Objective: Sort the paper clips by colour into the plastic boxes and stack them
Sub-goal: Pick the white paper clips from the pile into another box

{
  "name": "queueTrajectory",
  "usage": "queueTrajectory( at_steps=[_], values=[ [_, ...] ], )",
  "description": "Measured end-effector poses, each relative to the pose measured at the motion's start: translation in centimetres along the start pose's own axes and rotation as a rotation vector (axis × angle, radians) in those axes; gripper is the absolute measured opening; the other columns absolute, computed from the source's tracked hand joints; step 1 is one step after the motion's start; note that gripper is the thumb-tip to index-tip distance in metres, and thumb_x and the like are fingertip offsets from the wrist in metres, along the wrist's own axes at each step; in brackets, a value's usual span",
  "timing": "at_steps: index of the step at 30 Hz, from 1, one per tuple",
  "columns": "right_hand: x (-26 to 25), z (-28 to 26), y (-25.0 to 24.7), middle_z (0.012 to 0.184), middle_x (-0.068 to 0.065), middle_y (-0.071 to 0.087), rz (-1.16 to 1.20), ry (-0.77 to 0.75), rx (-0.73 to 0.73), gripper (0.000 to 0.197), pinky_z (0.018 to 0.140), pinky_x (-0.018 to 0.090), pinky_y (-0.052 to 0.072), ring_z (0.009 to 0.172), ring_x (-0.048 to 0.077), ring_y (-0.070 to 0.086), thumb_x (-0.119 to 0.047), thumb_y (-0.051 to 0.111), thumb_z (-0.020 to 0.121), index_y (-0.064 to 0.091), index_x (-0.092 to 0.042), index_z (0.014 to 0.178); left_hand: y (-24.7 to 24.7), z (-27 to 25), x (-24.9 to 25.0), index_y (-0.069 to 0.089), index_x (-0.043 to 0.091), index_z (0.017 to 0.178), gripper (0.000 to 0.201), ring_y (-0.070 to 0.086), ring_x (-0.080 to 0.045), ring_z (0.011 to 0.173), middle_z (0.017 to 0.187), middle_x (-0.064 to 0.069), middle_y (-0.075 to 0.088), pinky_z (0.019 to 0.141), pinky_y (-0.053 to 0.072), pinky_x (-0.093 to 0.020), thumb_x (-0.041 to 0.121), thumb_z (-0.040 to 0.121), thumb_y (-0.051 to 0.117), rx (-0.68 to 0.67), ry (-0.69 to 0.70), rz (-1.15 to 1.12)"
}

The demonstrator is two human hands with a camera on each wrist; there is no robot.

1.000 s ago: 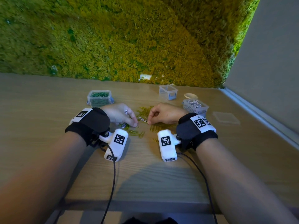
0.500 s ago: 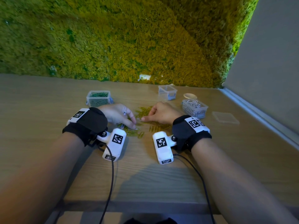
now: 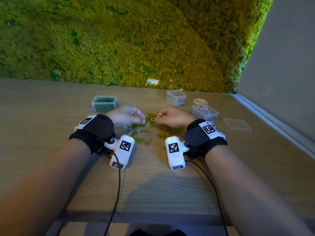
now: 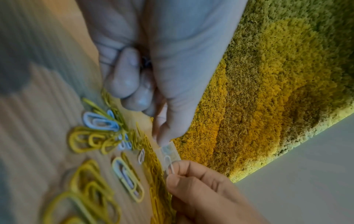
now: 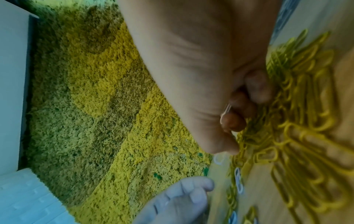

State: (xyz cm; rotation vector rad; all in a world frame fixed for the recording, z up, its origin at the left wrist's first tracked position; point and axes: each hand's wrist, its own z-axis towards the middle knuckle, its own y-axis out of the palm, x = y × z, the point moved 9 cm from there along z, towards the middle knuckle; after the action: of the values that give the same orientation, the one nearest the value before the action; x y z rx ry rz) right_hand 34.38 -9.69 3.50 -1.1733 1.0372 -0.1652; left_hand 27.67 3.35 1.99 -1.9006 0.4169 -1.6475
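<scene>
A heap of yellow paper clips point(image 3: 163, 130) with a few white ones point(image 3: 148, 123) mixed in lies on the wooden table between my hands. My right hand point(image 3: 157, 119) pinches a white clip point(image 3: 153, 119) by one end, just above the heap; the left wrist view shows that clip point(image 4: 169, 165) between thumb and forefinger. Another white clip point(image 5: 226, 112) is tucked under its curled fingers. My left hand point(image 3: 142, 119) is curled, with a white clip point(image 3: 132, 113) showing among its fingers. Behind stand a box of green clips point(image 3: 104, 103), an empty box point(image 3: 176, 97) and a box of white clips point(image 3: 204, 112).
A clear lid point(image 3: 237, 124) lies flat to the right of the white-clip box. A roll of tape point(image 3: 200, 100) sits behind that box. A moss wall point(image 3: 153, 48) runs along the back of the table and a grey wall point(image 3: 281, 82) closes the right side.
My right hand slid left across the heap, then lifted a white clip off the table. The left hand shifted slightly and stayed curled.
</scene>
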Motion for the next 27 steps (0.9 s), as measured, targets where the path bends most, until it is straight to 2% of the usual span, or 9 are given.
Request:
queueTrajectory(
  at_steps=[4, 7, 9, 12, 16, 19, 22, 24, 27],
  values=[
    [-0.4, -0.2, 0.3, 0.069, -0.006, 0.053, 0.134, 0.002, -0.039, 0.01, 0.052, 0.018, 0.034, 0.062, 0.005, 0.046, -0.02, 0.071, 0.084, 0.063, -0.014, 0.088, 0.8, -0.3, 0.8, 0.068, 0.013, 0.107, 0.024, 0.035, -0.009, 0.043, 0.051, 0.008, 0.043, 0.041, 0.025, -0.019, 0.022, 0.085, 0.07, -0.053, 0.05, 0.096],
    [0.9, 0.3, 1.1, 0.066, 0.003, 0.048, 0.707, 0.125, -0.064, 0.017, 0.041, 0.018, 0.027, 0.051, 0.01, 0.035, -0.005, 0.049, 0.092, 0.045, -0.012, 0.078, 1.4, -0.5, 1.6, 0.066, 0.015, 0.11, 0.024, 0.044, 0.004, 0.038, 0.059, 0.017, 0.046, 0.039, 0.029, -0.008, 0.017, 0.086, 0.068, -0.092, 0.105, 0.196],
    [1.3, 0.3, 1.9, 0.067, 0.01, 0.05, 1.05, 0.202, -0.106, 0.016, 0.038, 0.019, 0.026, 0.048, 0.012, 0.033, -0.002, 0.036, 0.085, 0.035, -0.013, 0.074, 1.4, -0.5, 1.6, 0.066, 0.012, 0.11, 0.024, 0.045, 0.007, 0.04, 0.063, 0.018, 0.048, 0.041, 0.031, -0.007, 0.014, 0.086, 0.068, -0.091, 0.11, 0.201],
    [0.9, 0.1, 2.8, 0.067, 0.011, 0.053, 1.204, 0.22, -0.203, 0.01, 0.037, 0.019, 0.026, 0.047, 0.012, 0.035, -0.004, 0.038, 0.072, 0.037, -0.012, 0.077, 1.1, -0.3, 1.3, 0.068, 0.005, 0.106, 0.023, 0.045, 0.002, 0.046, 0.061, 0.016, 0.049, 0.042, 0.031, -0.007, 0.012, 0.084, 0.069, -0.056, 0.099, 0.184],
    [0.4, -0.1, 3.2, 0.058, -0.006, 0.039, 0.766, 0.181, -0.26, 0.009, 0.037, 0.015, 0.019, 0.043, 0.005, 0.029, -0.013, 0.052, 0.091, 0.05, -0.016, 0.083, 1.0, -0.3, 0.9, 0.068, 0.004, 0.096, 0.016, 0.044, -0.001, 0.056, 0.065, 0.014, 0.05, 0.048, 0.032, -0.009, 0.014, 0.083, 0.071, -0.061, 0.076, 0.183],
    [-0.5, -1.0, 2.5, 0.069, -0.005, 0.049, 0.191, 0.116, -0.197, 0.013, 0.048, 0.018, 0.03, 0.058, 0.006, 0.041, -0.028, 0.071, 0.083, 0.069, -0.019, 0.091, 1.0, -0.1, 0.5, 0.066, 0.01, 0.09, 0.015, 0.045, -0.003, 0.051, 0.065, 0.006, 0.053, 0.044, 0.03, -0.014, 0.018, 0.081, 0.073, -0.082, 0.042, 0.201],
    [-1.6, -1.0, 2.9, 0.071, -0.007, 0.061, 0.072, 0.018, -0.196, 0.024, 0.053, 0.016, 0.041, 0.065, 0.004, 0.052, -0.026, 0.078, 0.076, 0.073, -0.014, 0.096, 0.7, -0.1, 0.2, 0.061, 0.012, 0.091, 0.019, 0.042, -0.007, 0.05, 0.062, 0.002, 0.051, 0.044, 0.028, -0.018, 0.021, 0.08, 0.074, -0.058, 0.022, 0.204],
    [-1.7, -0.8, 3.3, 0.076, -0.003, 0.067, 0.018, 0.009, -0.2, 0.022, 0.067, 0.022, 0.048, 0.071, 0.008, 0.057, -0.022, 0.079, 0.074, 0.074, -0.009, 0.093, 0.6, -0.1, 0.3, 0.064, 0.011, 0.094, 0.019, 0.042, -0.006, 0.051, 0.062, 0.004, 0.052, 0.046, 0.028, -0.018, 0.023, 0.082, 0.073, -0.049, 0.035, 0.22],
    [-1.3, -0.7, 2.7, 0.077, 0.002, 0.061, -0.095, 0.037, -0.159, 0.023, 0.064, 0.026, 0.042, 0.074, 0.014, 0.053, -0.021, 0.073, 0.076, 0.073, -0.006, 0.092, 0.6, 0.1, 0.3, 0.068, 0.011, 0.095, 0.02, 0.048, -0.007, 0.067, 0.072, 0.011, 0.055, 0.057, 0.033, -0.018, 0.026, 0.083, 0.071, -0.041, 0.047, 0.213]
  ],
)
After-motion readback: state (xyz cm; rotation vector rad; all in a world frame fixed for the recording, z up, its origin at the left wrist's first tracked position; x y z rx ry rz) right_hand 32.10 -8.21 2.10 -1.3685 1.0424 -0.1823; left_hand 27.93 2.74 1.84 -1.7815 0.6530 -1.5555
